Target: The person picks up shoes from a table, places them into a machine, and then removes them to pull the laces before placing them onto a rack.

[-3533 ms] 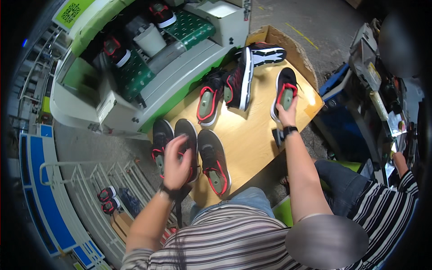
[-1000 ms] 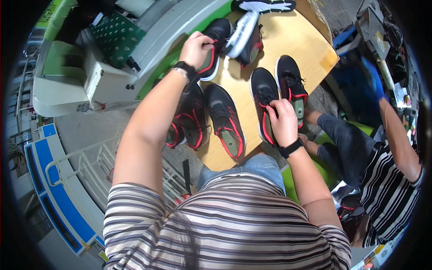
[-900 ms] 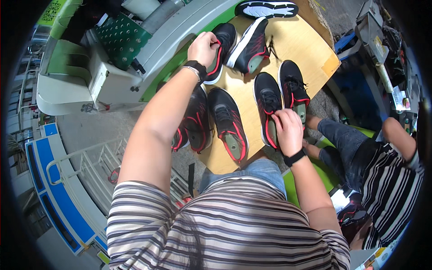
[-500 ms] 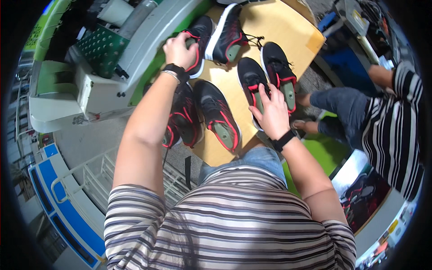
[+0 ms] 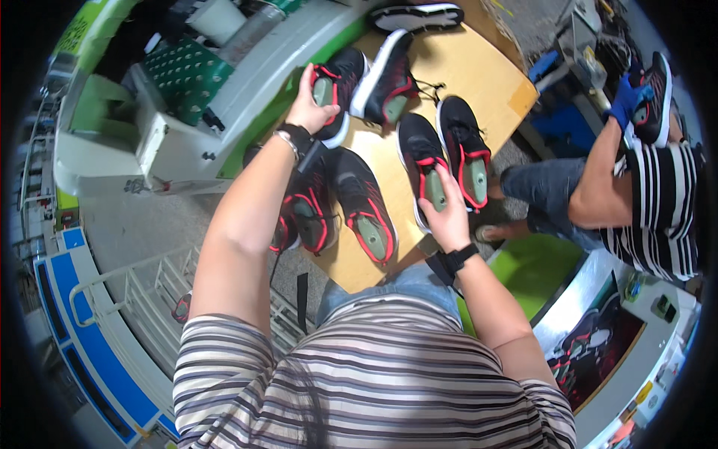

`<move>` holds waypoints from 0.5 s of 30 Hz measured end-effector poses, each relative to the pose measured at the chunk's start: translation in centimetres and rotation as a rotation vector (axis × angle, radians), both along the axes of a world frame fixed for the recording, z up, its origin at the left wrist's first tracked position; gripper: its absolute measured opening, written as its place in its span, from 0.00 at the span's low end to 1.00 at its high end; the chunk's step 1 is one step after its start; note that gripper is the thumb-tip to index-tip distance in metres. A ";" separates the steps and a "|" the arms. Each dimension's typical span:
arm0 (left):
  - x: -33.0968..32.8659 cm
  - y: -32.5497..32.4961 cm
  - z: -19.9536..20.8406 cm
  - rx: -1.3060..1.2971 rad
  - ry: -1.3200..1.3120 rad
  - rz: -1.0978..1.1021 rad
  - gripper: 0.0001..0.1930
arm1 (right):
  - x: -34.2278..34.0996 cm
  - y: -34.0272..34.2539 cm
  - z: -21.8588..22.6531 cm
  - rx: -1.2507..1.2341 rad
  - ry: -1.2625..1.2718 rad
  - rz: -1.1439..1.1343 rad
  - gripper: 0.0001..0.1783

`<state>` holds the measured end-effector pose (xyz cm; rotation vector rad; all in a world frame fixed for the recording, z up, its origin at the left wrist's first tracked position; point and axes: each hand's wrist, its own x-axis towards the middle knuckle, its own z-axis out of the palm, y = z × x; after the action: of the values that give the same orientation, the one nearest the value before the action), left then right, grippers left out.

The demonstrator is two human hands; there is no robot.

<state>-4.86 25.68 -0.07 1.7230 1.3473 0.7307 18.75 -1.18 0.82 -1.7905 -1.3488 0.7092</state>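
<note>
Black sneakers with red-edged collars lie on a tan tabletop [image 5: 486, 71], several with green shoe lasts inside. My left hand [image 5: 310, 112] grips the heel of the upper-left sneaker [image 5: 346, 71], thumb and fingers on either side of its green last [image 5: 323, 91]. At the right, my right hand [image 5: 449, 218] holds the heel end of another sneaker [image 5: 416, 139], its thumb beside the collar. A laced sneaker [image 5: 462, 123] lies just to the right of that one. Nearer me is a sneaker [image 5: 357, 179] with a last in it. The undersides of both held shoes are hidden.
Another sneaker [image 5: 383, 78] leans on its side at the far middle, and one [image 5: 419, 16] lies sole outward behind. A pale machine [image 5: 247, 90] borders the table's left. At the right, a co-worker's blue-gloved hand [image 5: 627, 103] holds a sneaker [image 5: 655, 101]. A white rack [image 5: 142, 299] stands lower left.
My left hand has opened out around its sneaker's heel, uncovering the last. My right hand has drawn back from its sneaker's opening to the heel. The co-worker's gloved hand and sneaker have come into view.
</note>
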 end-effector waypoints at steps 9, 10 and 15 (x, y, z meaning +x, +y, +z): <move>-8.4 -8.2 15.6 -0.255 -0.810 0.236 0.55 | 1.5 8.3 12.1 0.067 0.743 -0.015 0.42; -8.8 -8.2 17.2 -0.178 -0.806 0.266 0.54 | 1.3 11.2 14.0 0.096 0.713 0.069 0.41; -10.7 -3.3 22.1 0.206 -0.649 0.519 0.52 | -4.4 32.4 19.4 0.412 0.322 0.426 0.37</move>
<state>-15.61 22.37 22.01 1.1057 1.2699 1.6059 14.31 31.22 20.22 -1.0274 -1.5319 0.8285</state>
